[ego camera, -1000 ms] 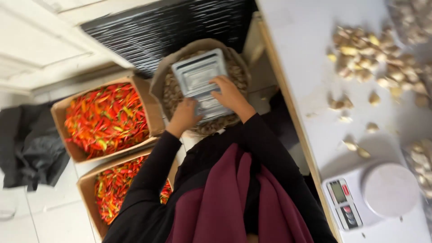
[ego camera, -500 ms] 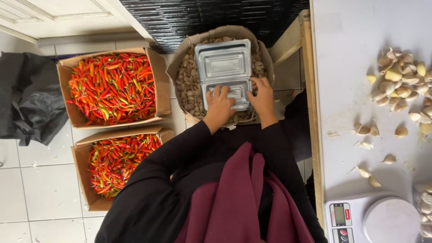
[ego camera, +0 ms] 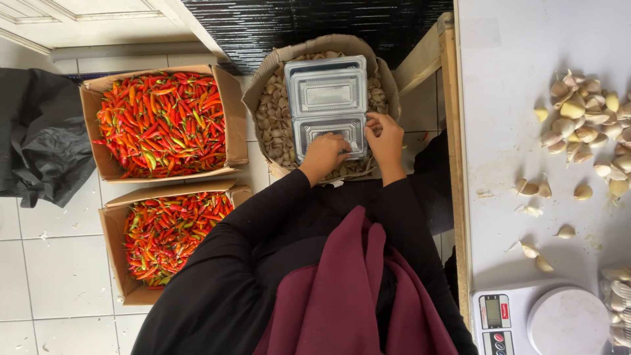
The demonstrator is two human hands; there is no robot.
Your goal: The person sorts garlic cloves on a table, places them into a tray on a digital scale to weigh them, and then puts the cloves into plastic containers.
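Observation:
A clear plastic clamshell container [ego camera: 326,92] lies open on top of a brown sack [ego camera: 259,79] full of pale garlic cloves [ego camera: 271,125]. My left hand [ego camera: 323,152] rests on the container's near half, fingers curled over its front edge. My right hand [ego camera: 384,139] grips the same half at its right corner. Both arms wear black sleeves, and a maroon cloth hangs below them.
Two cardboard boxes of red chillies [ego camera: 158,121] [ego camera: 167,233] stand on the tiled floor at left, beside a black bag [ego camera: 39,135]. At right a white table [ego camera: 513,98] carries loose garlic cloves [ego camera: 585,125] and a digital scale [ego camera: 545,322].
The view has shifted so the sack sits more to the centre. Both hands stay on the container's near half, now a little lower on it.

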